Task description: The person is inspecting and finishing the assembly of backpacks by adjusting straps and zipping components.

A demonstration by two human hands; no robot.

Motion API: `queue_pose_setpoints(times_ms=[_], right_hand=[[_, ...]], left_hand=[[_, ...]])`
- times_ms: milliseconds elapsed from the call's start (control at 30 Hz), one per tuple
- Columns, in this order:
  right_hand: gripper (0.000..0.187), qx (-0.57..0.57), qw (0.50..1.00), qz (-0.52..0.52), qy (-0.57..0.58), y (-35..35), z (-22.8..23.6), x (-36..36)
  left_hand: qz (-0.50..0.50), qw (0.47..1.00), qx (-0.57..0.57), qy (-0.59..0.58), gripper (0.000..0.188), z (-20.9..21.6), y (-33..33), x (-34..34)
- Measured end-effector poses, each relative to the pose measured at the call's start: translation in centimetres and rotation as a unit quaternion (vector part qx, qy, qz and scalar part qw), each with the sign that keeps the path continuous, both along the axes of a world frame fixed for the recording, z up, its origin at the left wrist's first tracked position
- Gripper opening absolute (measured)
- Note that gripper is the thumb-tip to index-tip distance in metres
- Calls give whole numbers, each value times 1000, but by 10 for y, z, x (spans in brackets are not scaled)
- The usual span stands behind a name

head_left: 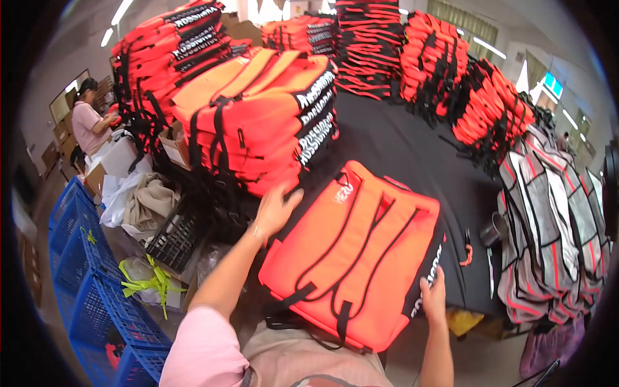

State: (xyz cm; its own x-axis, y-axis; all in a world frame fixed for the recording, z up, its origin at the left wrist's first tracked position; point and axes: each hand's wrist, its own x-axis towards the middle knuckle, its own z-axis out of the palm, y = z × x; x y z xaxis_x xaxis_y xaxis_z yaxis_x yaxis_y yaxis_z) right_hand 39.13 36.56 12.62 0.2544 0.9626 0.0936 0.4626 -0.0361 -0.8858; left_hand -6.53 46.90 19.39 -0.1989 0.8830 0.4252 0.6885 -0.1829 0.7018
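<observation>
An orange-red backpack with black edging lies before me, its padded shoulder straps facing up. It rests partly on the black-covered table, and its near end reaches toward my lap. My right hand grips its black right side panel. My left hand is open, fingers stretched out and slightly blurred. It is between the backpack's upper left edge and the bottom of a stack of similar backpacks. Whether it touches either one, I cannot tell.
More orange-and-black stacks stand along the far side of the black table. Grey bags hang at right, near a metal cup. Blue plastic crates and a black crate are at left. Another person works far left.
</observation>
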Motion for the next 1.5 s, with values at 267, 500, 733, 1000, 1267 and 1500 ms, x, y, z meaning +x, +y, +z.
queue_pose_setpoints(times_ms=[267,500,733,1000,1267,1500], right_hand=[[73,13,994,-88,-71,59,-2,-5],[75,43,992,-42,109,87,7,7],[55,143,982,-19,123,98,140,0],[54,408,911,-22,54,185,304,-59],[45,361,890,140,239,325,405,-274],[49,200,937,239,160,433,275,-376]], left_hand=[[-60,754,-191,-625,86,-82,-155,14],[-150,833,-301,-440,58,-48,-145,7],[-301,856,-146,-395,41,110,-82,3],[-423,812,65,-396,26,280,-58,-89],[-208,827,297,-430,31,348,12,-297],[286,878,204,-325,50,203,114,-365]])
